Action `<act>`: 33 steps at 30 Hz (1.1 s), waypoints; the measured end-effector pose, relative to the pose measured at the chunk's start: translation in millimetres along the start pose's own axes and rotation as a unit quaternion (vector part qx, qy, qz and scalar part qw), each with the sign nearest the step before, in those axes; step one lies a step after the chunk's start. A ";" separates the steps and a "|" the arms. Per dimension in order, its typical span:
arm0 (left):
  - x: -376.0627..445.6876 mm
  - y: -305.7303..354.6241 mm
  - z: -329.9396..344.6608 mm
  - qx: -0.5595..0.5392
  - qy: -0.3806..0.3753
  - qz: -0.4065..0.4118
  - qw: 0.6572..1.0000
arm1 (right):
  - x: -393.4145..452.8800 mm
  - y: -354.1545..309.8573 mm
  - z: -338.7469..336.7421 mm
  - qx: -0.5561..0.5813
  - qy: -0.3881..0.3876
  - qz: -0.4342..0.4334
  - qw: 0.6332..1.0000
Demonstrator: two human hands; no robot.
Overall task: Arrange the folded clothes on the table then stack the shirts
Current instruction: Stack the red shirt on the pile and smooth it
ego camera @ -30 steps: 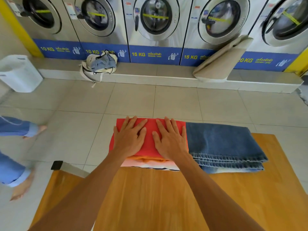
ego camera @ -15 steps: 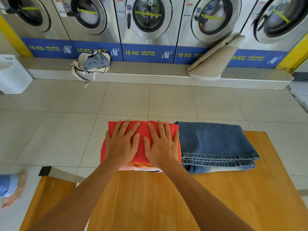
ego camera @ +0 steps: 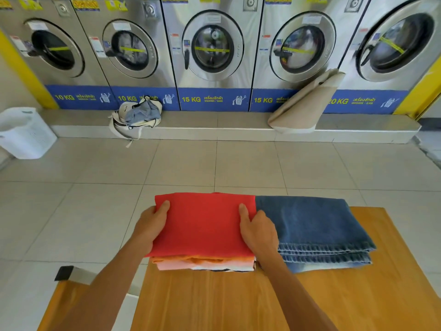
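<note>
A folded red shirt (ego camera: 202, 223) tops a stack of folded shirts (ego camera: 202, 262) with orange, pink and white layers, at the far edge of the wooden table (ego camera: 238, 302). My left hand (ego camera: 151, 223) grips the stack's left side, thumb on the red shirt and fingers hidden under the edge. On the stack's right side my right hand (ego camera: 259, 231) holds on the same way, wedged against folded blue jeans (ego camera: 312, 230) that touch the stack.
A row of steel washing machines (ego camera: 212, 48) lines the far wall on a raised step. A cloth bag with clothes (ego camera: 136, 114) and a beige bag (ego camera: 305, 106) rest on that step. A white laundry basket (ego camera: 23, 133) stands at far left. A second wooden surface (ego camera: 62, 306) lies at lower left.
My hands slid from lying flat on top of the red shirt out to the stack's two sides. The passer-by's feet at the left have gone from view.
</note>
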State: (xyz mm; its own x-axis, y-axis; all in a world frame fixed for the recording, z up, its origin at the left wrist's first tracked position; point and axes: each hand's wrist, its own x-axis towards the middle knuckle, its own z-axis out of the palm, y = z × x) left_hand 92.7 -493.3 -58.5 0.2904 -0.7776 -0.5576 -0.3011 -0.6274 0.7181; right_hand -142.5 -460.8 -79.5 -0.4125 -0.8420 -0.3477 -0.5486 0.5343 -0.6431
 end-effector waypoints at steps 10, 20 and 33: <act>-16.7 -30.1 8.7 0.043 0.144 0.117 0.982 | -11.7 14.2 11.6 -0.042 0.102 -0.063 0.992; -6.3 -17.0 2.6 0.067 0.121 0.060 0.989 | 10.5 6.0 -11.0 -0.030 0.032 0.006 0.999; -14.9 -31.7 35.2 0.432 0.107 0.337 0.830 | -16.3 2.7 21.8 -0.219 -0.021 -0.290 0.931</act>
State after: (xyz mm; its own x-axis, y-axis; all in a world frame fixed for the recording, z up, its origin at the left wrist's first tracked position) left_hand 66.0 -463.3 -87.6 -0.0824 -0.9966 0.0021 -0.9723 0.0809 0.2194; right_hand -121.4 -447.2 -90.5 0.0700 -0.9957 -0.0614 -0.9185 -0.0404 -0.3935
